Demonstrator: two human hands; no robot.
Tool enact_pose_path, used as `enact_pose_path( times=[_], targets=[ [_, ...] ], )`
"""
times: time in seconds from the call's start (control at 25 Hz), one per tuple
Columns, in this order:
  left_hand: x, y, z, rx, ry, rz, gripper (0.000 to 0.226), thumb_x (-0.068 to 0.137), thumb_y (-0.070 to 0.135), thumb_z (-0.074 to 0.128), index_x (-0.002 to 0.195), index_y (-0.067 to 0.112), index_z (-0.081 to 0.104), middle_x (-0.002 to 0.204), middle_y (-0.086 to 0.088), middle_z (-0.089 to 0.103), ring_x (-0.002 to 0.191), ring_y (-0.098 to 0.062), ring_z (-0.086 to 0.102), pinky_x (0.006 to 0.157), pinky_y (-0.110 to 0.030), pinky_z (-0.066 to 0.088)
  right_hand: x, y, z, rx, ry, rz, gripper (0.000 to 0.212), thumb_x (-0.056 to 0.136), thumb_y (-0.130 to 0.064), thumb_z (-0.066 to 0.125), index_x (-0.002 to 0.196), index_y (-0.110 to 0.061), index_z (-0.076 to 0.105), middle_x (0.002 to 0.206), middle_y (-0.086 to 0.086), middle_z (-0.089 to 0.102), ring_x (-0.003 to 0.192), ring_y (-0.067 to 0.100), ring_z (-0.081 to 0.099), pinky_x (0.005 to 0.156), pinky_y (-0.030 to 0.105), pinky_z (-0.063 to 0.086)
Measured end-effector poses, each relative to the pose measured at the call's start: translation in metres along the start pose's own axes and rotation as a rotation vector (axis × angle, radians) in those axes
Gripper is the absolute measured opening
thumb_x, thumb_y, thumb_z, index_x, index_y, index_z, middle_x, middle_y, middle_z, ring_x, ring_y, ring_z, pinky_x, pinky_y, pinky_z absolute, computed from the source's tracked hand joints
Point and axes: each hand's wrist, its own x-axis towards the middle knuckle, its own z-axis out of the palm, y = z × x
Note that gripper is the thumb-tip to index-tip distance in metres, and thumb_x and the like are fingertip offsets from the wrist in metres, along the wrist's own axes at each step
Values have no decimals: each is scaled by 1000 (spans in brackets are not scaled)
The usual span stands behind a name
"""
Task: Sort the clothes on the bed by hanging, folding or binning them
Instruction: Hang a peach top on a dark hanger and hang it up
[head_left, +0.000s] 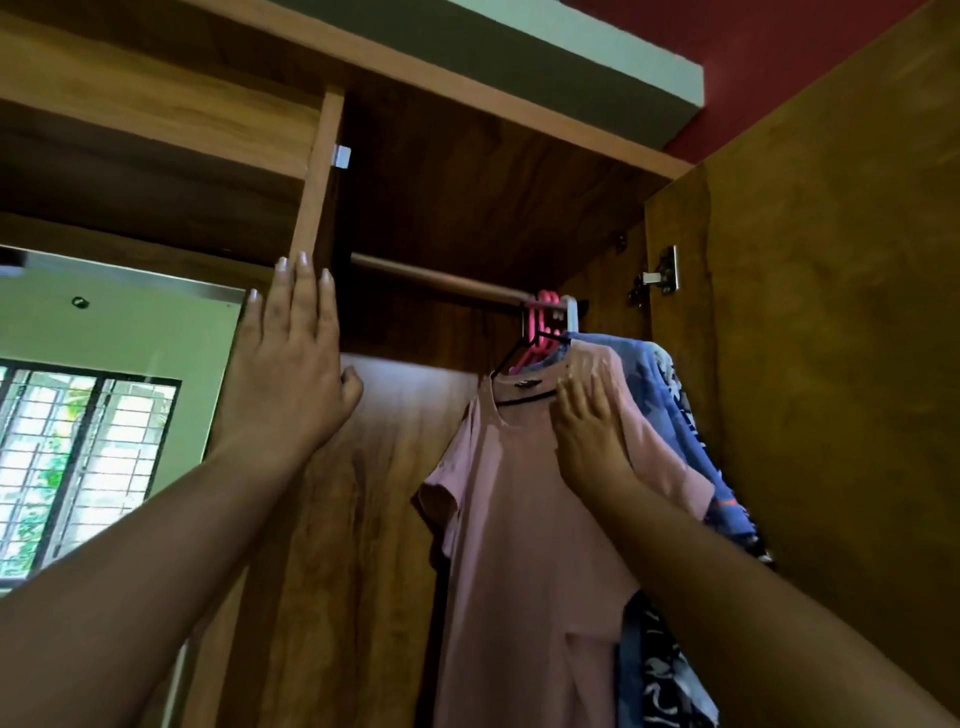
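A wardrobe (467, 182) stands open, seen from below, with its door (831, 364) swung out on the right and a hinge (660, 278) on the door's inner edge. A rail (441, 278) runs across the upper part of the hanging space. At the right end of the rail hangs a pink top (498, 519) on a black hanger (511, 358), its short sleeve sticking out to the left. Just behind it, further right, hang pink hangers (543, 332) and a blue patterned garment (670, 395), pressed close against the top. The right hand (587, 421) lies flat on the top's right shoulder just beside the collar, fingers straight and spread, gripping nothing. The left hand (291, 364) is raised to the left of the hanging space, also open, fingers straight and pointing up, their tips at the lower end of the upright divider (317, 182); whether the palm touches the wood cannot be told. Left of that hand is a mirror (104, 415) that shows a green wall and a barred window. Above the wardrobe a strip of pale ceiling meets a red wall at the far right
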Motion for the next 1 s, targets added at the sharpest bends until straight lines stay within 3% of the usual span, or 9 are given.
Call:
enact_pose_path(
  times=[0.16,0.32,0.44,0.56,0.64,0.72,0.88,0.96,1.0],
  targets=[
    [-17,-1,-1,-2,-22,24,87,91,41,47,151,2,-2,158,-21,-8,147,-32,-7,119,-47,11,-42,-27,5,39,-104,-47,64,99,-34,33,151,-3,12,158,19,4,146,35,1,98,59,-32],
    [-43,3,-4,-33,-58,48,87,91,40,48,152,6,-4,158,-22,-10,147,-32,-9,119,-47,7,-85,-62,7,-13,-170,-185,62,97,-40,35,147,-4,26,155,22,18,144,39,10,114,58,-7],
    [-69,4,-7,-39,-81,91,80,90,40,46,154,15,5,158,-21,-9,147,-33,-9,119,-50,5,-119,-86,8,52,-234,-232,53,97,-27,37,143,0,35,149,26,28,140,41,19,116,57,-1],
    [-99,6,-4,6,-79,186,64,93,36,32,152,17,15,159,-21,-2,148,-33,-5,119,-51,1,-151,-108,10,247,-275,-228,42,87,-19,49,125,-3,58,125,24,55,123,39,45,116,53,16],
    [-117,7,-2,-7,-98,247,63,90,38,25,150,18,22,159,-21,5,148,-33,3,119,-51,3,-166,-110,9,351,-255,-349,23,62,-26,70,83,-17,75,82,8,68,84,28,63,95,46,46],
    [-138,10,-6,-41,-146,296,65,87,38,27,149,19,29,158,-18,13,146,-32,13,118,-52,10,-185,-105,12,450,-177,-492,18,47,-29,78,60,-21,70,61,-2,63,59,20,60,68,34,52],
    [-215,9,-16,-64,-336,430,65,87,38,31,150,20,27,156,-16,25,145,-28,8,117,-50,11,-231,-89,14,605,-347,-659,31,86,-18,52,113,-13,66,113,11,64,104,31,57,93,44,44],
    [-248,5,-26,-78,-445,465,58,95,42,19,148,20,26,152,-14,34,146,-26,6,118,-47,8,-247,-77,7,648,-417,-679,36,90,-19,48,124,-14,60,124,11,59,113,32,52,96,44,45],
    [-260,6,-36,-89,-514,454,58,97,44,11,145,19,31,148,-14,41,145,-29,19,118,-45,5,-255,-71,4,678,-440,-687,37,90,-20,49,125,-16,59,125,11,58,114,31,53,94,43,47]
  ],
)
